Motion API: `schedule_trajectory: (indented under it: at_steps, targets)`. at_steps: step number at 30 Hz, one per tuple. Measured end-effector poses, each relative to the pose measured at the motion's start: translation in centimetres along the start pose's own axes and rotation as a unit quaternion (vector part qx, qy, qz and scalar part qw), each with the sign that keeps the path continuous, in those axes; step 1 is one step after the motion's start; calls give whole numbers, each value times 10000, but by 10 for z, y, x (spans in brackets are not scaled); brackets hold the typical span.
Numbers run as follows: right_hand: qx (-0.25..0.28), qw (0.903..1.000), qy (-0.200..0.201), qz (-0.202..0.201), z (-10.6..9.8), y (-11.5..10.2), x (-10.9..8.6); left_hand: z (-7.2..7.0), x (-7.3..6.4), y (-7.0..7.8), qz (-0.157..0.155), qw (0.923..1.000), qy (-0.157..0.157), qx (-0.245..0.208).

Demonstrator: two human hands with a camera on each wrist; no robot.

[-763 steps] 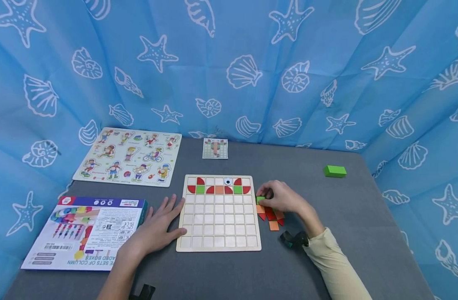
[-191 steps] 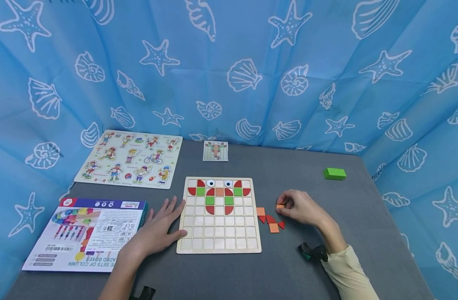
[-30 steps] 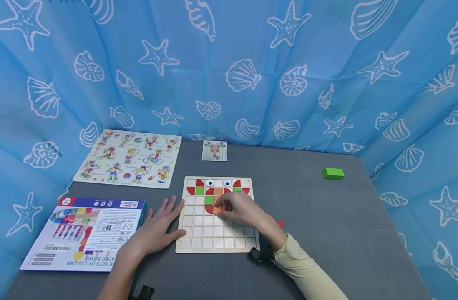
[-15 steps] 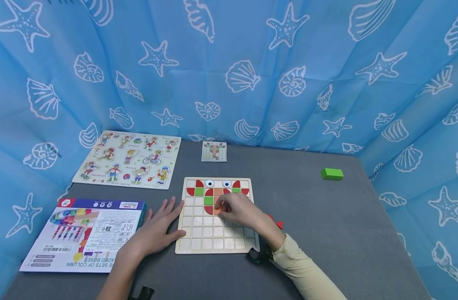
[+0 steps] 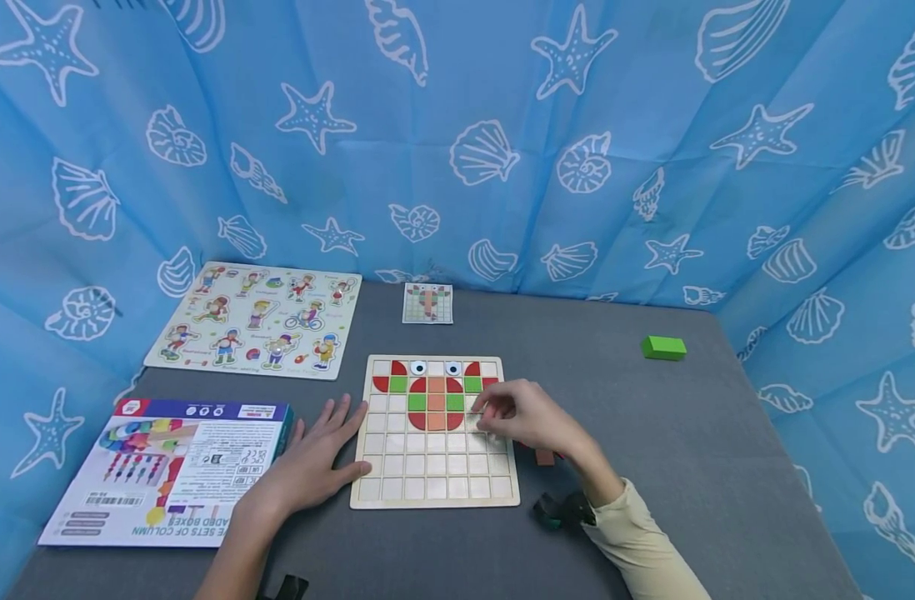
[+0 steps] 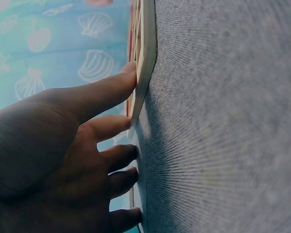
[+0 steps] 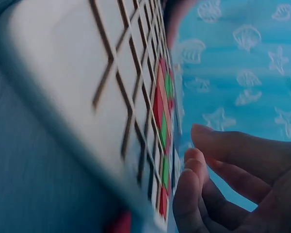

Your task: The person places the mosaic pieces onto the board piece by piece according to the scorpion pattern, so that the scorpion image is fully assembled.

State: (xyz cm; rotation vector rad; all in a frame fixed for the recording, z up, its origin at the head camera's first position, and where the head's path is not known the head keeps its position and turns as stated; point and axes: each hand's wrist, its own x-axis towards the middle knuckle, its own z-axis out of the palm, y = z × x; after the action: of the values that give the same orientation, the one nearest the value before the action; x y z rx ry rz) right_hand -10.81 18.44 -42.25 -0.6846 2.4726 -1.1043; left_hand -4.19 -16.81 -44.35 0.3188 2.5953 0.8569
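A wooden grid board [image 5: 435,467] lies on the table, its upper rows holding red, green and orange pieces and two eye pieces [image 5: 418,367]. An orange square [image 5: 436,421] fills the middle of the fourth row. My left hand [image 5: 315,454] lies spread at the board's left edge; in the left wrist view its thumb [image 6: 109,92] touches the rim. Over the board's right side hovers my right hand [image 5: 528,414], fingers loosely bent, with nothing seen between thumb and fingertips in the right wrist view. Partly hidden beneath it are an orange square [image 5: 545,457] and red pieces.
A small pattern card [image 5: 427,303] lies behind the board. A picture puzzle board [image 5: 258,321] and a printed box [image 5: 165,475] are on the left. Some green blocks [image 5: 663,347] sit at the far right. A blue curtain [image 5: 457,142] borders the table's back.
Since the earliest frame, a second eye and more red, green and orange pieces have come onto the board. In the last half second my right hand let go of an orange square and moved right.
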Motion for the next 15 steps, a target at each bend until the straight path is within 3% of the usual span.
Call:
schedule_trajectory:
  at_steps: [7,15]
  targets:
    - [-22,9991,116,409,-24,19,-29,-1,-1,2,-27,10000,4,0]
    - [-233,9981,-153,542,-34,34,-57,-1,-1,3,-20,10000,-3,-29]
